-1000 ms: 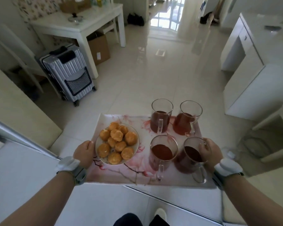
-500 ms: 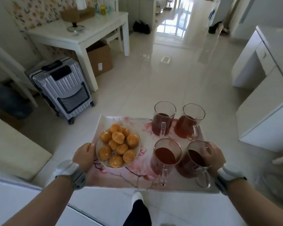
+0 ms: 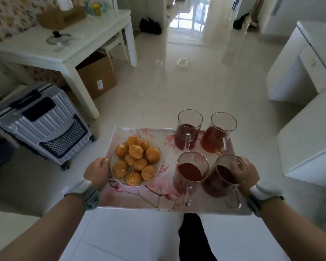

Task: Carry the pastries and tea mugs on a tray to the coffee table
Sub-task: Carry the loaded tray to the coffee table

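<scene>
I carry a white tray with a pink blossom print, level over the floor. My left hand grips its left edge. Along the right edge my right hand grips the tray, partly hidden behind a mug. A white plate piled with several golden pastries sits on the tray's left half. Several glass mugs of dark red tea stand on the right half, two at the back and two at the front, handles pointing toward me.
A silver suitcase stands at the left on the tiled floor. Behind it is a white table with a cardboard box underneath. White cabinets line the right side. An open floor corridor leads ahead.
I have walked forward with the tray. The counter edges near my feet have dropped out of view, and the suitcase and table are closer. Both hands keep the same grip.
</scene>
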`<state>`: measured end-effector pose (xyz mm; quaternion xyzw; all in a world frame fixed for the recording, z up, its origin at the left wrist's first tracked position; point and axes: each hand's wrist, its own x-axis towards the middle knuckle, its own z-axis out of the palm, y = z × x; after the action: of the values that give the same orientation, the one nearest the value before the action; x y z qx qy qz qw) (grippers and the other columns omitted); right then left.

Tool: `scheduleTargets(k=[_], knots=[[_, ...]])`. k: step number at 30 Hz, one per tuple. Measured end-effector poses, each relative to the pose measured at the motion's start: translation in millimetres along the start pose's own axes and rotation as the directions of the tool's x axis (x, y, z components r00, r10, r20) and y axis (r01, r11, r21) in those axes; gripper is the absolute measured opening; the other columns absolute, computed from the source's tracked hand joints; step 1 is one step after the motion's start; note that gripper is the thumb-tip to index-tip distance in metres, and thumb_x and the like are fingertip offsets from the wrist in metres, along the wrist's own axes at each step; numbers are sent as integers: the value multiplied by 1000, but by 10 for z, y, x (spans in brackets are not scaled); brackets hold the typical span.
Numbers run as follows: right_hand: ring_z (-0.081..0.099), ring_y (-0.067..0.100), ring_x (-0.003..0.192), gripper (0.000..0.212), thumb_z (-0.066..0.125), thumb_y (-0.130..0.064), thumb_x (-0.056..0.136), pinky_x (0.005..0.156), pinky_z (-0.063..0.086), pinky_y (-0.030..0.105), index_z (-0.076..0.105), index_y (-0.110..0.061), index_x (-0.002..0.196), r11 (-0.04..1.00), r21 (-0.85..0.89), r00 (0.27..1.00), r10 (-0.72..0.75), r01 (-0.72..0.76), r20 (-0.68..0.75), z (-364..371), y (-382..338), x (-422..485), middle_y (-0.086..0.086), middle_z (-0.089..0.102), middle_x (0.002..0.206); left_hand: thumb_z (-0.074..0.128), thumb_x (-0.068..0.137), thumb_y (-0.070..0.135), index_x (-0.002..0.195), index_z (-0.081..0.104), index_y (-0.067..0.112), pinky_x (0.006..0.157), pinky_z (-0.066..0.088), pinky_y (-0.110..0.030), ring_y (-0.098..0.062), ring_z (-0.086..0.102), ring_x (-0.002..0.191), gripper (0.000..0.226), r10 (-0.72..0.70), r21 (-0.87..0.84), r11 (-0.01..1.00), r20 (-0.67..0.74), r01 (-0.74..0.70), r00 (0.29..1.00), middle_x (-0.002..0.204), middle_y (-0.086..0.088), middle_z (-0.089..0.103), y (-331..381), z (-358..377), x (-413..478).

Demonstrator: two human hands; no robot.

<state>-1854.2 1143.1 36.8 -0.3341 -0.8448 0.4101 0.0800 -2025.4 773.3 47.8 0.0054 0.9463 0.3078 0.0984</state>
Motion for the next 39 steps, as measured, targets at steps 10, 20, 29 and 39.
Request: scheduleTargets(k=[10, 20, 29, 39], knots=[[48, -2, 69, 42, 43, -44, 68, 55, 33, 16, 52, -16, 97, 996, 72, 998, -49, 46, 50, -199, -463, 2251, -16, 51, 76, 34, 98, 20, 87, 59, -4, 80, 43, -43, -40, 56, 88, 36, -81, -49, 996, -45, 79, 996, 93, -29, 62, 1131, 532, 1678], [49, 20, 76, 57, 46, -37, 69, 60, 33, 23, 56, 0, 110, 995, 38, 994, -95, 93, 57, -135, -817, 4122, 6, 56, 87, 34, 98, 21, 94, 60, -6, 78, 44, -40, -39, 58, 89, 38, -99, -64, 993, -40, 96, 994, 95, -29, 63, 1956, 788, 3222], [50, 21, 80, 25, 51, -12, 91, 69, 35, 27, 57, 1, 110, 999, -14, 998, -53, 52, -24, 157, -1207, 6055, 21, 64, 104, 35, 98, 23, 94, 62, -3, 78, 43, -40, -38, 58, 88, 38, -48, -80, 996, -18, 47, 999, 96, -27, 64, 2788, 872, 5246], [56, 31, 87, 23, 52, -11, 90, 73, 37, 32, 58, 4, 106, 1000, -15, 999, -26, 26, -21, 96, -1571, 7860, 24, 63, 101, 35, 98, 27, 104, 62, -3, 82, 44, -40, -39, 58, 95, 41, -64, -54, 996, 61, 67, 996, 104, -27, 64, 3779, 1204, 7041]])
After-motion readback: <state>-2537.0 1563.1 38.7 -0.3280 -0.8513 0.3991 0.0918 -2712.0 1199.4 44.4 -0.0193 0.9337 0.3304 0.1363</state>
